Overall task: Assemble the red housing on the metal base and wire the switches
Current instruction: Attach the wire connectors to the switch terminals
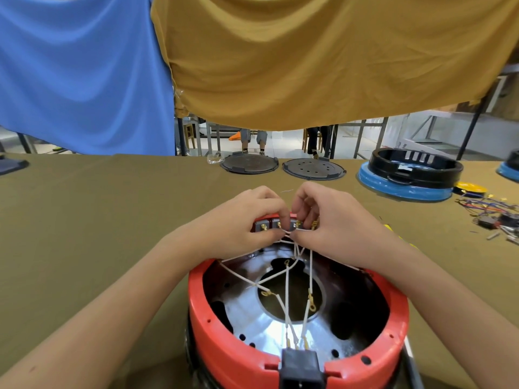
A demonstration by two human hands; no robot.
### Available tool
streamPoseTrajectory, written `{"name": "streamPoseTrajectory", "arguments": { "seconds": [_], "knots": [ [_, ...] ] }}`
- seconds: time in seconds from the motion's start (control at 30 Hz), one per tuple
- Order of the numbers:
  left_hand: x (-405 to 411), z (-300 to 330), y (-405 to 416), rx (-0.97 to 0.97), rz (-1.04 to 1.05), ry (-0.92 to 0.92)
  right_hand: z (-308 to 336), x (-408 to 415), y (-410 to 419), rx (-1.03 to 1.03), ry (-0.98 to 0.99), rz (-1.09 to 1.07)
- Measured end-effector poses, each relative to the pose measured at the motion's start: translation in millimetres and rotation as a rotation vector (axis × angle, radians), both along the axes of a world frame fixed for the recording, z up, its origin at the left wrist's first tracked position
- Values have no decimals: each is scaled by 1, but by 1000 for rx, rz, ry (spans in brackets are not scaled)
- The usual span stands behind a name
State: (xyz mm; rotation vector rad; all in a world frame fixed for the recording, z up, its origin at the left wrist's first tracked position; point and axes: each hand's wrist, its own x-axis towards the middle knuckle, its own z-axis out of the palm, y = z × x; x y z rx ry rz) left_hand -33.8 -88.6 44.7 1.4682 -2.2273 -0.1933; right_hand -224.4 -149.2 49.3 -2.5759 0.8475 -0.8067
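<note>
Left hand (247, 220) and right hand (328, 220), fingers curled, pinching thin white wires (288, 287) at the switches (276, 224) on the far rim of the red housing (224, 341). The housing, a round open ring, sits over the shiny metal base (269, 329) at the desk's (84, 220) near edge. Wires with brass ring terminals cross its interior to a black socket (300, 366).

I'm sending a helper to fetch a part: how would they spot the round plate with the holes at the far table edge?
Start at the red housing nearest the person and look straight past both hands to the table's far edge. Two dark round plates lie side by side there; take the perforated plate, the right one, nearer the black ring on the blue base. Its neighbour, the plain plate, shows no such holes.
</note>
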Motion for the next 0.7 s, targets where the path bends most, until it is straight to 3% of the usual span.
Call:
{"name": "streamPoseTrajectory", "arguments": {
  "seconds": [0.7],
  "knots": [
    [-1, 0, 0, 30, -10, -67, 6, -5, 8, -39, 84, -16]
  ]
}}
